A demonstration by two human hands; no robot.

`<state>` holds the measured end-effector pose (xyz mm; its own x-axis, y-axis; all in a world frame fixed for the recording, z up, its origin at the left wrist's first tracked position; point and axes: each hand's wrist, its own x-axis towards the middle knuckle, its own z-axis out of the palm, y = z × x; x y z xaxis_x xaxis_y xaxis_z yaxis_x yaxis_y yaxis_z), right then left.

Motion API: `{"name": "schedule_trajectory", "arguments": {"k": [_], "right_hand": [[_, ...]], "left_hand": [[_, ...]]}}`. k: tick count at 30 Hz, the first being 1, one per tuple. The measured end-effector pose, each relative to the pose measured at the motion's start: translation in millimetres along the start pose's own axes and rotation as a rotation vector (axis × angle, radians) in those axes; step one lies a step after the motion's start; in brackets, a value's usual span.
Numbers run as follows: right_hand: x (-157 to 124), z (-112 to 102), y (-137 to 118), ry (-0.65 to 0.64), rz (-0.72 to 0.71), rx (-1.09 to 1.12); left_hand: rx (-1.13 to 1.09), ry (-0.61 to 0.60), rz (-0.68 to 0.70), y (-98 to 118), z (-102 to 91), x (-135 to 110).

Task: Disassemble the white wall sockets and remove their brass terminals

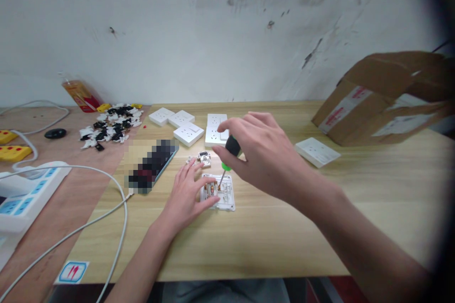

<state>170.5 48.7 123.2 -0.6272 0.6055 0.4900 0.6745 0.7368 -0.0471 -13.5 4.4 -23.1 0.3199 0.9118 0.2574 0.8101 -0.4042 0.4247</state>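
An opened white wall socket (227, 194) lies on the table with its inner brass parts facing up. My left hand (188, 191) rests over its left side, thumb and fingers spread on either side of the brass parts, steadying it against the table. In my right hand (258, 151) is a screwdriver (232, 147) with a black and green handle, held nearly upright and a little tilted. Its tip meets the brass part near the socket's middle. Small loose white and metal pieces (204, 158) sit just beyond my left fingertips.
Several white sockets (188, 133) stand at the back, another (317, 152) at right near a cardboard box (377, 104). A phone (152, 165) with a white cable (125, 213) lies left. Beyond it are piled black and white parts (112, 123), a bottle (81, 95) and a power strip (35, 199).
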Motion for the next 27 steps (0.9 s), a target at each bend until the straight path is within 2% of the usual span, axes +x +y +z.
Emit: {"name": "schedule_trajectory", "arguments": {"k": [3, 4, 9, 14, 18, 20, 25, 27], "right_hand": [[-1, -6, 3, -0.163, -0.106, 0.189], [-1, -6, 4, -0.173, -0.113, 0.197], [-2, 1, 9, 0.008, 0.068, -0.045], [-4, -3, 12, -0.169, -0.110, 0.186], [-3, -5, 4, -0.059, -0.001, -0.052], [-3, -7, 1, -0.065, 0.035, -0.119], [1, -9, 4, -0.207, -0.172, 0.163], [4, -3, 5, -0.146, -0.114, 0.098]], "left_hand": [[0.003, -0.001, -0.001, 0, 0.4, 0], [0.004, -0.003, -0.002, 0, 0.5, 0], [0.003, 0.005, 0.006, -2, 1.3, 0], [0.006, 0.010, 0.008, -2, 1.9, 0], [0.006, 0.001, -0.003, -1, 1.0, -1], [0.004, -0.002, -0.005, 0, 0.6, -1], [0.008, -0.001, -0.006, 0, 0.2, 0], [0.009, 0.001, -0.007, 0, 0.0, 0]]}}
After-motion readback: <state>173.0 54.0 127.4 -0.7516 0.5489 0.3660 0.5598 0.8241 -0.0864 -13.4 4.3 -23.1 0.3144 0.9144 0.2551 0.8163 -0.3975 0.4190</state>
